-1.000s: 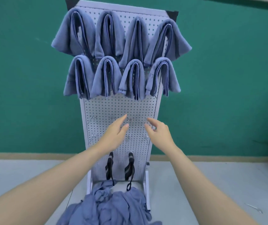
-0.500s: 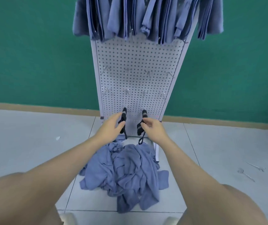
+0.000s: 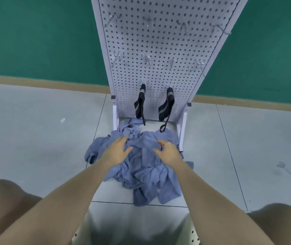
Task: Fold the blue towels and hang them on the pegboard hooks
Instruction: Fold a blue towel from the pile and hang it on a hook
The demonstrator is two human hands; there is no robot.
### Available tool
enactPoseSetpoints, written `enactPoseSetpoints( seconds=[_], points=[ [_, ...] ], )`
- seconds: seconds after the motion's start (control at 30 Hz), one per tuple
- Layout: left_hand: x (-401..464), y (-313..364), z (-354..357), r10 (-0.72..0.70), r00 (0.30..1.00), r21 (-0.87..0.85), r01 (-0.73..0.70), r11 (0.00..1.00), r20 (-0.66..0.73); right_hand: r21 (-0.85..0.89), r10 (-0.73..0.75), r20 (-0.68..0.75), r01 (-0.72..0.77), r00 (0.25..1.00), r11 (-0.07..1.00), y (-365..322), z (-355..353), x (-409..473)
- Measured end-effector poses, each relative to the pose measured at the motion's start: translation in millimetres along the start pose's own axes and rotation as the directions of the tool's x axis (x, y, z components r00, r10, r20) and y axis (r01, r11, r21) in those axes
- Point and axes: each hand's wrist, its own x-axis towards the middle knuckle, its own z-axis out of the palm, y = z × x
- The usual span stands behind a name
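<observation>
A crumpled pile of blue towels (image 3: 146, 175) lies on the floor at the foot of the white pegboard (image 3: 160, 48). Two rows of bare metal hooks (image 3: 147, 59) stick out of the board. My left hand (image 3: 118, 151) hovers over the left part of the pile with fingers spread and relaxed, holding nothing. Over the right part of the pile is my right hand (image 3: 168, 151), fingers loosely bent, also holding nothing. The hung towels higher on the board are out of view.
Two black straps (image 3: 140, 105) (image 3: 165, 106) hang from low hooks on the board. Loose metal hooks (image 3: 285, 167) lie on the grey tiled floor at the right. A green wall stands behind. My knees show at the bottom corners.
My head has tilted down and both hands have dropped from the pegboard's middle to just above the towel pile. The hung towels have left the view.
</observation>
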Motion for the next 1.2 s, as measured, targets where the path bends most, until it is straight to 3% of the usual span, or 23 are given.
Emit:
enactPoseSetpoints(
  seconds=[0.13, 0.3, 0.37, 0.53, 0.63, 0.7, 0.8, 0.9, 1.0, 1.2],
  points=[
    [18, -13, 24, -0.05, 0.998, -0.035, 0.05, 0.998, -0.023, 0.001, 0.056, 0.004, -0.056, 0.998, 0.998, 19, 24, 24],
    [39, -4, 47, -0.025, 0.999, -0.114, 0.021, 0.993, -0.034, -0.033, 0.022, -0.151, -0.027, 0.988, 0.999, 21, 38, 46],
    [42, 8, 53, -0.027, 1.0, -0.219, 0.022, 0.976, -0.016, 0.006, -0.034, -0.225, 0.037, 0.974, 0.999, 12, 31, 47],
    [42, 65, 25, -0.091, 0.994, -0.643, 0.034, 0.765, -0.055, 0.224, -0.095, -0.308, 0.169, 0.947, 0.96, -31, -9, 37],
    [37, 93, -8, -0.057, 0.993, -0.729, -0.04, 0.683, -0.107, 0.306, -0.153, -0.343, 0.264, 0.927, 0.914, -68, -41, 18],
    [26, 110, -30, 0.007, 0.987, -0.68, -0.114, 0.724, -0.159, 0.334, -0.193, -0.364, 0.321, 0.911, 0.886, -89, -63, 2],
    [8, 126, -60, 0.188, 0.953, -0.461, -0.28, 0.842, -0.236, 0.377, -0.223, -0.411, 0.387, 0.884, 0.842, -122, -96, -29],
    [-12, 141, -90, 0.328, 0.911, -0.247, -0.388, 0.888, -0.249, 0.399, -0.227, -0.413, 0.399, 0.882, 0.826, -158, -129, -65],
    [-35, 160, -122, 0.419, 0.858, -0.092, -0.462, 0.882, -0.297, 0.35, -0.292, -0.404, 0.441, 0.867, 0.826, -185, -158, -101],
    [-87, 184, -184, 0.51, 0.78, -0.066, -0.567, 0.821, -0.363, 0.406, -0.343, -0.441, 0.525, 0.829, 0.748, -205, -193, -138]
  ],
)
